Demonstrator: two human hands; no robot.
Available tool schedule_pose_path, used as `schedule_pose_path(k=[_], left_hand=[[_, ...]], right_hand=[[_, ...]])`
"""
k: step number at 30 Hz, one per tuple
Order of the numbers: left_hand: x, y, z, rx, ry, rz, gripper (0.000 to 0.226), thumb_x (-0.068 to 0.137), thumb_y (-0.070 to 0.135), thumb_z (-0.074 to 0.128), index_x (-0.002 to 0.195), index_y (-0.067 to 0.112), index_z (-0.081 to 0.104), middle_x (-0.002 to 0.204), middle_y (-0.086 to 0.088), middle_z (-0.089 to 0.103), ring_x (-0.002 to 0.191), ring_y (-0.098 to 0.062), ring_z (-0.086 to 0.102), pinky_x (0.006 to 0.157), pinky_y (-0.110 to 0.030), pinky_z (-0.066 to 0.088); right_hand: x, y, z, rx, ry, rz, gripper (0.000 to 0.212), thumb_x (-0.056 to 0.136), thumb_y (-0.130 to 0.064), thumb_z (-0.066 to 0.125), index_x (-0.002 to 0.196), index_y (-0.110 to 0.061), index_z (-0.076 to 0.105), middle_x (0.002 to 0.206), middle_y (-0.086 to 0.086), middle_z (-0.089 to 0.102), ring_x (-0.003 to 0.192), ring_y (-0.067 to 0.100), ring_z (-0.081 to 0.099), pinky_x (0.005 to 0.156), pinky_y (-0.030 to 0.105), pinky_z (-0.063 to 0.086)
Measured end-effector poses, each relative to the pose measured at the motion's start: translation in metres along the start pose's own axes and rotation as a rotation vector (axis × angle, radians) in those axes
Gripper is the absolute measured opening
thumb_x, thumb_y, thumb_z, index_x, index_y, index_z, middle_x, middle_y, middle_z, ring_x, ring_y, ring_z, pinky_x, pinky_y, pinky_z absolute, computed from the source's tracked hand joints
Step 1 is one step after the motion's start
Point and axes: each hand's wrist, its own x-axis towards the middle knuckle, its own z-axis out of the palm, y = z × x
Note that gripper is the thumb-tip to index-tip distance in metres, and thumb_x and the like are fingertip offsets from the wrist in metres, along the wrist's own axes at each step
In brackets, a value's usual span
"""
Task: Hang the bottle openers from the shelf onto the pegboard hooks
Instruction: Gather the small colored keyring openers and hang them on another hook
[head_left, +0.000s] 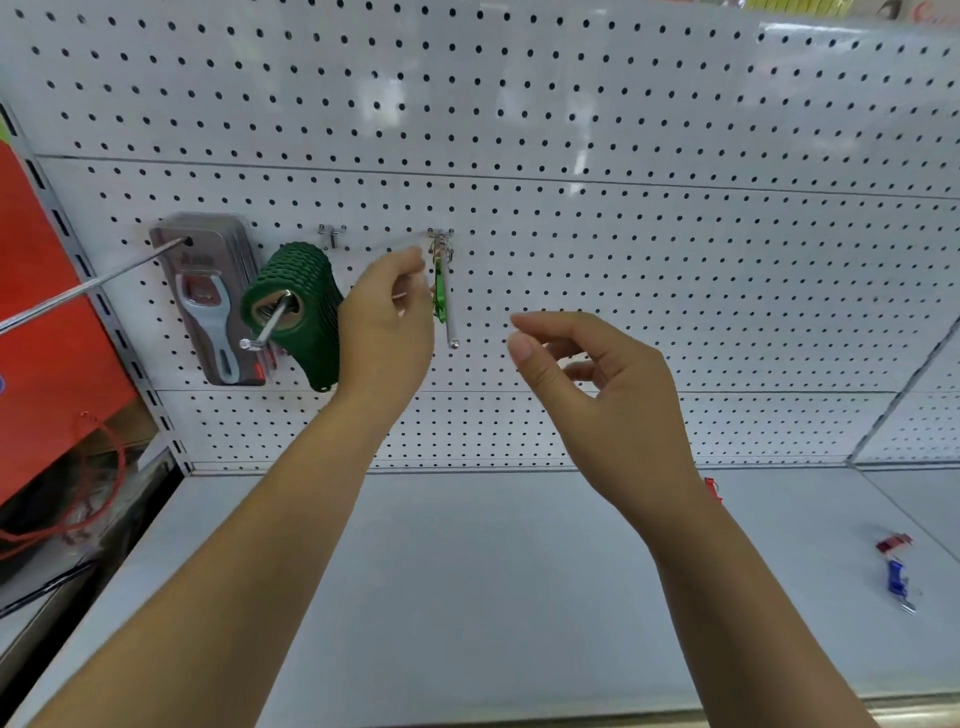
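A green bottle opener (440, 293) hangs by its ring on a steel pegboard hook (452, 325) at the middle of the white pegboard (675, 249). My left hand (387, 327) is raised beside it, thumb and fingertips pinching at its left edge. To the right, my right hand (592, 379) hovers in front of the board with loosely curled fingers and holds nothing. On the grey shelf (493, 597) at the right lie a red bottle opener (893, 543) and a blue bottle opener (897, 581). Another red piece (712, 488) peeks out behind my right wrist.
Left of my left hand hang a green mesh roll (298, 312) on a hook and a stack of carded openers (210, 306) on a long hook (78, 291). A short empty hook (330, 236) sits above the roll. A red bag (47, 338) stands at the far left.
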Motion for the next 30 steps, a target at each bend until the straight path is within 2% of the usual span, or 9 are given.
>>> schedule_pose_path(k=[3,6,10,12,17,20,22,28,30], left_hand=[[-0.032,-0.002,-0.006,0.132,-0.048,0.022,0.037,0.101,0.014,0.057,0.138,0.013,0.056,0.129,0.004,0.058,0.117,-0.009,0.055,0.099,-0.016,0.041],[-0.058,-0.009,-0.005,0.364,-0.126,0.084,0.045,0.1,0.025,0.057,0.144,0.016,0.05,0.141,0.001,0.053,0.129,-0.013,0.048,0.105,-0.024,0.035],[-0.087,-0.017,0.012,0.492,-0.234,0.087,0.052,0.099,0.035,0.057,0.148,0.022,0.047,0.153,0.003,0.046,0.145,-0.011,0.035,0.115,-0.029,0.03],[-0.098,-0.016,0.029,0.493,-0.259,0.057,0.051,0.098,0.035,0.059,0.147,0.025,0.049,0.155,0.007,0.044,0.147,-0.009,0.031,0.113,-0.025,0.026],[-0.123,-0.012,0.087,0.523,-0.334,0.0,0.048,0.098,0.039,0.059,0.144,0.026,0.053,0.156,0.011,0.041,0.147,-0.004,0.028,0.11,-0.021,0.023],[-0.142,-0.009,0.132,0.522,-0.402,-0.021,0.046,0.098,0.04,0.057,0.143,0.029,0.054,0.157,0.014,0.038,0.147,-0.001,0.026,0.108,-0.02,0.022],[-0.156,-0.008,0.165,0.502,-0.448,-0.046,0.045,0.098,0.039,0.058,0.142,0.03,0.054,0.157,0.016,0.037,0.147,0.0,0.025,0.109,-0.023,0.026],[-0.193,-0.017,0.261,0.534,-0.574,0.003,0.043,0.098,0.035,0.06,0.139,0.02,0.059,0.155,0.005,0.045,0.146,-0.012,0.035,0.113,-0.033,0.032],[-0.204,-0.021,0.292,0.538,-0.613,-0.017,0.044,0.099,0.033,0.06,0.14,0.019,0.058,0.155,0.003,0.045,0.146,-0.015,0.035,0.115,-0.036,0.033]], right_hand=[[0.008,0.03,-0.018,-0.165,0.004,0.033,0.024,0.093,-0.039,0.07,0.116,-0.037,0.069,0.103,-0.024,0.066,0.1,-0.008,0.06,0.081,0.003,0.041],[0.01,0.061,-0.039,-0.317,-0.049,0.041,0.036,0.092,-0.043,0.069,0.127,-0.039,0.063,0.115,-0.031,0.054,0.106,-0.015,0.051,0.09,0.0,0.035],[0.009,0.109,-0.074,-0.466,-0.096,0.045,0.044,0.092,-0.038,0.07,0.134,-0.028,0.061,0.136,-0.015,0.058,0.133,0.007,0.046,0.11,0.028,0.039],[0.006,0.134,-0.095,-0.523,-0.123,0.084,0.046,0.092,-0.037,0.071,0.135,-0.026,0.061,0.142,-0.008,0.057,0.138,0.011,0.043,0.113,0.034,0.038],[-0.013,0.196,-0.155,-0.55,-0.142,0.184,0.048,0.089,-0.036,0.075,0.134,-0.024,0.063,0.143,-0.004,0.058,0.138,0.01,0.042,0.111,0.027,0.037],[-0.027,0.23,-0.195,-0.589,-0.165,0.311,0.049,0.088,-0.036,0.075,0.134,-0.026,0.062,0.143,-0.006,0.056,0.137,0.011,0.043,0.11,0.03,0.04],[-0.037,0.251,-0.225,-0.636,-0.168,0.353,0.047,0.089,-0.033,0.074,0.133,-0.023,0.063,0.14,-0.004,0.06,0.135,0.015,0.045,0.107,0.024,0.035],[-0.064,0.305,-0.324,-0.69,-0.114,0.52,0.039,0.094,-0.027,0.071,0.13,-0.016,0.064,0.138,0.0,0.062,0.132,0.021,0.05,0.103,0.024,0.035],[-0.07,0.322,-0.358,-0.704,-0.088,0.562,0.035,0.095,-0.025,0.069,0.129,-0.017,0.065,0.134,0.0,0.063,0.124,0.023,0.056,0.1,0.028,0.042]])
